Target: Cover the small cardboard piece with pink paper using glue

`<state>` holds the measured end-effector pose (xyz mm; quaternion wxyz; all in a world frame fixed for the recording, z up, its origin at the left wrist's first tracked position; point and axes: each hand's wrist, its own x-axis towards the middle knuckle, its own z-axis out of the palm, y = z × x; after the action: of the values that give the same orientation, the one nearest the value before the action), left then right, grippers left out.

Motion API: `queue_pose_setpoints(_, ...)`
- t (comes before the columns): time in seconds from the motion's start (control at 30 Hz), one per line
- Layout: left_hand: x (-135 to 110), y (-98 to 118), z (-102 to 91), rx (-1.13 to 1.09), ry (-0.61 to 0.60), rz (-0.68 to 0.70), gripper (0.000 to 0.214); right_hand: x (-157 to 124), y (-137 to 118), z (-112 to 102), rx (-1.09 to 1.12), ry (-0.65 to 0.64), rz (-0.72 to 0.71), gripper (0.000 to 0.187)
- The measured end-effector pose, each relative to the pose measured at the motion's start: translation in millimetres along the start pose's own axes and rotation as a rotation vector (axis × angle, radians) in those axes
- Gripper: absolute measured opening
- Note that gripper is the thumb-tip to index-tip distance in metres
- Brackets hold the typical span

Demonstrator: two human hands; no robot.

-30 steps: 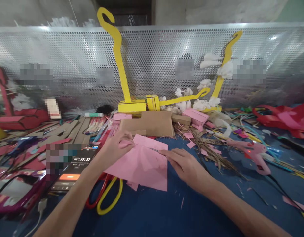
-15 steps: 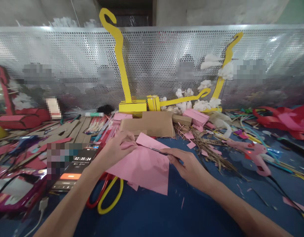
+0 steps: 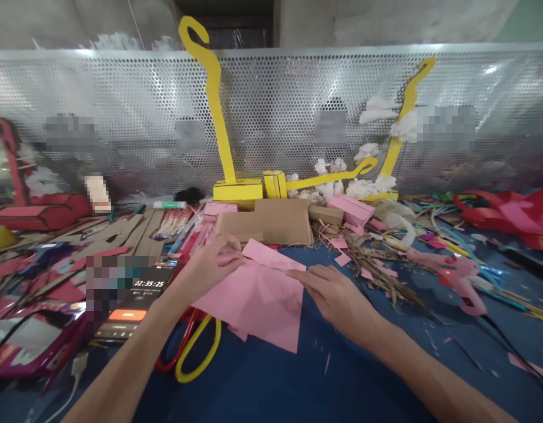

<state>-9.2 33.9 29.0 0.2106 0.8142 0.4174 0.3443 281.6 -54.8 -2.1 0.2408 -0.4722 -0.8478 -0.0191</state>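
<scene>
A pink paper sheet (image 3: pixel 258 308) is raised above the blue table, tilted towards me, with a slit along its upper part. The pink strip (image 3: pixel 271 255) beyond the slit is still joined near the left hand. My left hand (image 3: pixel 216 258) pinches the sheet's upper left corner, and a bit of pink curls between its fingers. My right hand (image 3: pixel 331 294) is closed round a thin metal-bladed tool (image 3: pixel 278 269), whose blade lies along the slit. The fingers hide its handle, so I cannot tell its exact kind. Red-and-yellow-handled scissors (image 3: pixel 198 355) lie below the left forearm.
A phone (image 3: pixel 137 299) showing a timer lies left. A pink glue gun (image 3: pixel 452 270) with a cord rests right. Brown twigs (image 3: pixel 386 276), cardboard (image 3: pixel 267 223) and paper scraps surround the work. Yellow hooked shapes (image 3: pixel 218 117) stand before a perforated metal panel (image 3: pixel 275 117).
My right hand has shifted slightly, its fingers now covering more of the tool, and less blade shows. The left hand keeps its pinch on the sheet. The timer has advanced one second.
</scene>
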Motion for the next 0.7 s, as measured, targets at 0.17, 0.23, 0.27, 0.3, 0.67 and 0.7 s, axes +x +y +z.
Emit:
queue_pose_setpoints(0.17, 1, -2, 1.0, -0.022, -0.009, 0.005, 0.019, 1, 1, -5, -0.058, 0.004, -0.029, 0.041)
queue_pose_setpoints(0.23, 1, -2, 1.3, -0.011, -0.002, 0.007, 0.019, 1, 2, -7, -0.071, -0.007, -0.029, 0.042)
queue_pose_setpoints(0.27, 1, -2, 1.3, -0.008, 0.000, 0.006, 0.019, 0, 3, -7, -0.076, -0.012, -0.026, 0.042)
queue_pose_setpoints(0.3, 1, -2, 1.3, -0.006, -0.001, 0.004, 0.019, 0, 4, -8, -0.081, -0.020, -0.023, 0.043)
queue_pose_setpoints(0.67, 2, -5, 2.1, -0.070, -0.010, -0.047, 0.022, -1, -1, -14, -0.034, -0.039, 0.050, 0.043)
queue_pose_setpoints(0.7, 2, -6, 2.1, -0.076, -0.014, -0.055, 0.023, -1, -1, -15, -0.035, -0.039, 0.051, 0.043)
